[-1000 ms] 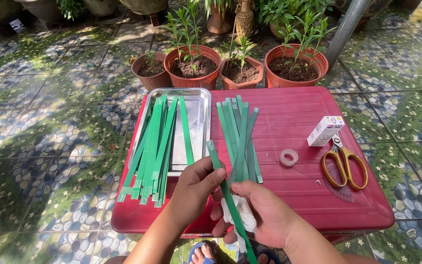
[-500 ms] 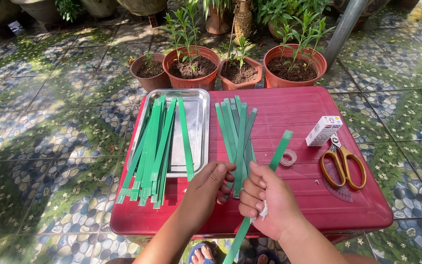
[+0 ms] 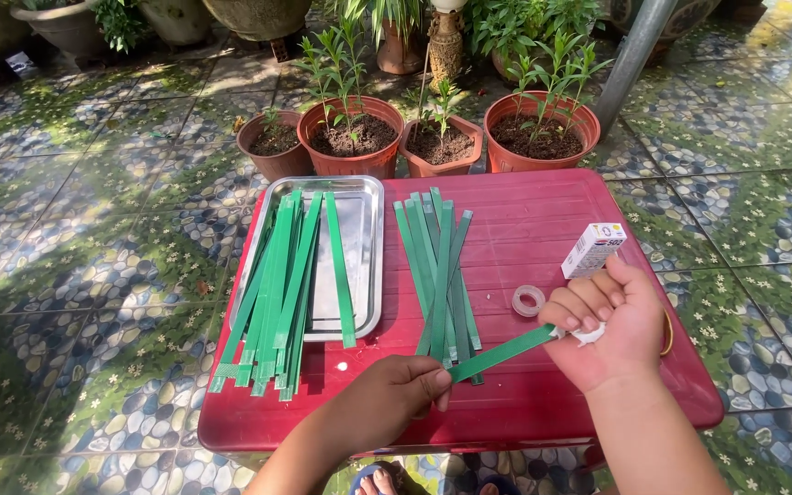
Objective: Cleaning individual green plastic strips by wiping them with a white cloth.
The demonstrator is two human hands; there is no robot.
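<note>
Two hands on one green strip [image 3: 503, 354]: I log my left hand [image 3: 387, 396] with thumb and fingers pinched shut on its near-left end, my right hand [image 3: 609, 321] with fingers curled closed on its far-right end, a scrap of white [image 3: 588, 335] tucked in the same grip. Strip is held taut and slanted just above the red table [image 3: 524, 403], near edge, probably so both ends stay controlled.

Loose pile of green strips [image 3: 440, 266]: mid-table, just beyond the held strip, fanned lengthwise, within easy reach.

Second, larger batch of green strips [image 3: 277, 293]: left, lying across a metal tray [image 3: 364, 247] and overhanging its near rim; kept apart from the loose pile, I judge as a sorted lot.

Roll of clear tape [image 3: 529, 300]: flat, just left of my right hand.

Small white box [image 3: 594, 249]: beyond the right hand.

Four terracotta pots [image 3: 350, 137]: on the tiled ground past the far table edge
</note>
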